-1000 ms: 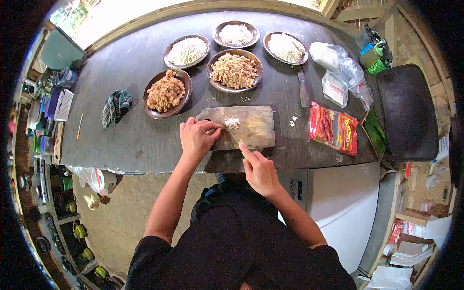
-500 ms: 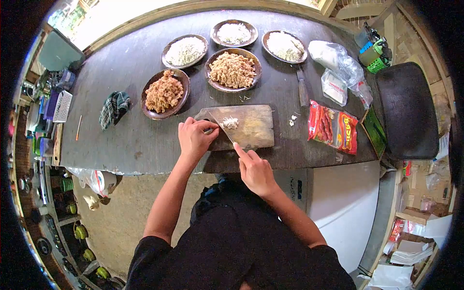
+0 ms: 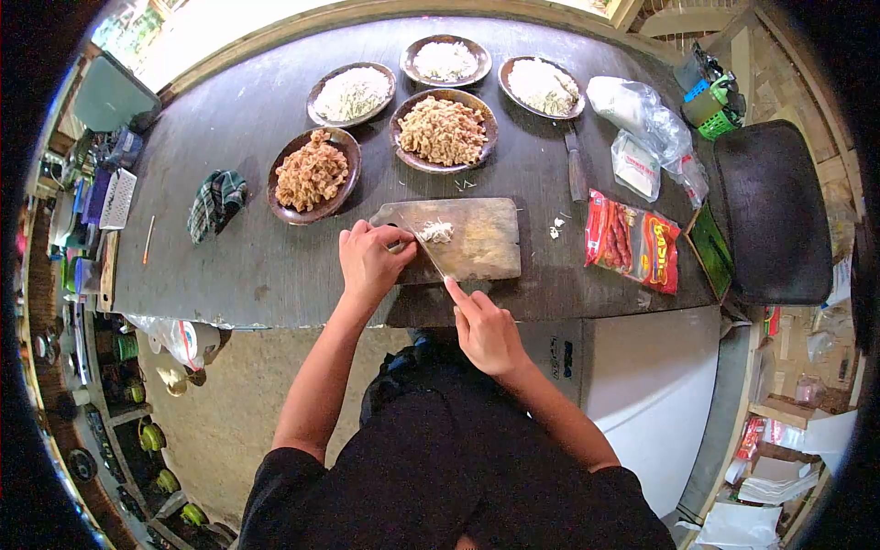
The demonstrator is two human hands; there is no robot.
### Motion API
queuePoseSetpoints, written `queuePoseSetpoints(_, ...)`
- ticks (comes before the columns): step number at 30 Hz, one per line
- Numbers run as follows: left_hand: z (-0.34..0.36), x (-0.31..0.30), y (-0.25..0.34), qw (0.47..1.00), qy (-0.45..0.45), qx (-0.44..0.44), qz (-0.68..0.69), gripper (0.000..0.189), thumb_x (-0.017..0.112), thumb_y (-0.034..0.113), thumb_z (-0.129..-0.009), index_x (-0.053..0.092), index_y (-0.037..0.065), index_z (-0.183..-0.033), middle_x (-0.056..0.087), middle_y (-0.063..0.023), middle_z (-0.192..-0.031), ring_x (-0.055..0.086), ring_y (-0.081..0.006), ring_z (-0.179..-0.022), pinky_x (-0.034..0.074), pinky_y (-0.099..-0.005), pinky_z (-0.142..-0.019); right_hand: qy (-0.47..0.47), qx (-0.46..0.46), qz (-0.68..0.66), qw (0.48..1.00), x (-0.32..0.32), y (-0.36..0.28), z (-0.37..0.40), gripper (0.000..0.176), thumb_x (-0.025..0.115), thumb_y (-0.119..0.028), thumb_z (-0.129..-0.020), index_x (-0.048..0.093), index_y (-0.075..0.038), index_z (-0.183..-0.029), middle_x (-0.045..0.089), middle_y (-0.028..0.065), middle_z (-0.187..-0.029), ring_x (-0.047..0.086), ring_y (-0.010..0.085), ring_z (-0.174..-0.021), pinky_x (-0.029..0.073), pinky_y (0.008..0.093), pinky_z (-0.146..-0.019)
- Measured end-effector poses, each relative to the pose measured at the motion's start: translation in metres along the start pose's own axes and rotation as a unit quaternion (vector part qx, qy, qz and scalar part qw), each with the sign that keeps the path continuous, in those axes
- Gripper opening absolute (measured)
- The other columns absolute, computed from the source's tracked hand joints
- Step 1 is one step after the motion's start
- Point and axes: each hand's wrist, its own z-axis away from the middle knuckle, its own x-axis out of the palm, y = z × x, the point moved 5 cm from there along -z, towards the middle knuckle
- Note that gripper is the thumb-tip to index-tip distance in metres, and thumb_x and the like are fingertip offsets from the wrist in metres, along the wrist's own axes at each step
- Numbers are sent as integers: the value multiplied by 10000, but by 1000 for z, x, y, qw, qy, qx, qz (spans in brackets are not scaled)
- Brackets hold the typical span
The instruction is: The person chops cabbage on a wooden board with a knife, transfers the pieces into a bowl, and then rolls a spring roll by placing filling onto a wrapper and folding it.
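Observation:
My right hand (image 3: 488,332) is closed on the handle of a knife (image 3: 427,251), its index finger stretched along the blade. The blade lies slantwise across the left part of a worn wooden cutting board (image 3: 484,255). On the blade's left side, my left hand (image 3: 371,263) presses its fingertips together at the board; what they pinch is hidden. A small heap of white shreds (image 3: 437,231) rests on the board just right of the blade.
Beyond the board stand brown plates of white shreds (image 3: 352,93) and plates of brown crumbly food (image 3: 313,174). To the right lie a second knife (image 3: 575,167), a red sausage packet (image 3: 631,240) and plastic bags (image 3: 634,165). A checked cloth (image 3: 217,203) lies at left.
My right hand and the knife have shifted slightly toward me. My left hand stays at nearly the same spot.

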Motion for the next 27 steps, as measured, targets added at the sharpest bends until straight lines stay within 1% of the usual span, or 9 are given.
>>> queuePoseSetpoints(1, 0, 0, 1, 1000, -2, -1, 1, 110, 835, 278, -735, 815, 200, -809, 767, 52, -847, 592, -198, -795, 413, -366, -761, 1, 0, 0, 1000, 1, 0, -2, 540, 617, -83, -970, 526, -160, -1498, 575, 156, -831, 640, 387, -694, 520, 499, -618)
queuePoseSetpoints(4, 0, -3, 2, 1000, 3, -1, 6, 109, 832, 280, -742, 815, 198, -811, 771, 57, -860, 586, -199, -809, 412, -367, -757, 2, -6, 24, 1000, 3, 1, -6, 527, 601, -117, -976, 517, -157, -1495, 594, 166, -854, 664, 413, -683, 564, 524, -616)
queuePoseSetpoints(6, -1, -3, 2, 1000, 0, 0, 2, 108, 830, 280, -744, 815, 197, -812, 772, 59, -863, 584, -200, -812, 412, -368, -756, 21, -14, 7, 1000, 0, 3, -5, 535, 618, -86, -971, 527, -150, -1494, 572, 160, -835, 637, 391, -670, 516, 503, -594)
queuePoseSetpoints(10, 0, -3, 1, 1000, -4, -8, 4, 112, 827, 286, -751, 814, 195, -815, 775, 58, -881, 583, -205, -821, 420, -365, -768, 20, -6, 4, 1000, -7, 2, 1, 537, 619, -82, -970, 527, -143, -1495, 578, 160, -838, 635, 390, -684, 516, 494, -609)
queuePoseSetpoints(12, 0, -1, -1, 1000, -9, -5, -2, 116, 828, 290, -754, 814, 193, -815, 776, 58, -888, 584, -205, -826, 424, -363, -774, 11, -8, -26, 1000, -10, 1, 4, 540, 620, -79, -968, 527, -137, -1497, 578, 162, -831, 633, 389, -702, 516, 483, -628)
queuePoseSetpoints(16, 0, 1, -2, 1000, -13, -9, -7, 123, 832, 292, -755, 812, 186, -815, 780, 57, -915, 590, -204, -843, 430, -359, -791, 0, -2, -32, 999, -3, 2, 3, 543, 621, -79, -968, 526, -138, -1499, 575, 162, -828, 632, 387, -717, 517, 473, -643)
queuePoseSetpoints(19, -1, 0, -1, 1000, -17, -9, 1, 118, 833, 278, -754, 812, 184, -821, 780, 59, -920, 591, -203, -845, 430, -362, -800, -1, -2, -34, 999, 3, 6, -1, 545, 619, -82, -970, 522, -144, -1502, 575, 162, -829, 633, 393, -716, 518, 484, -643)
queuePoseSetpoints(21, -1, -1, 1, 1000, -15, -6, -1, 117, 834, 276, -756, 815, 186, -828, 780, 59, -921, 588, -202, -847, 429, -361, -804, 3, -16, -6, 1000, 5, 6, -4, 545, 594, -121, -982, 489, -142, -1516, 587, 170, -857, 652, 413, -687, 553, 528, -635)
queuePoseSetpoints(27, 3, -7, 7, 1000, 17, 18, -12, 115, 830, 277, -769, 822, 194, -848, 779, 66, -928, 573, -197, -859, 426, -359, -815, 15, -19, -3, 1000, 3, 5, -3, 540, 603, -123, -982, 501, -151, -1512, 588, 164, -851, 654, 405, -685, 550, 518, -621)
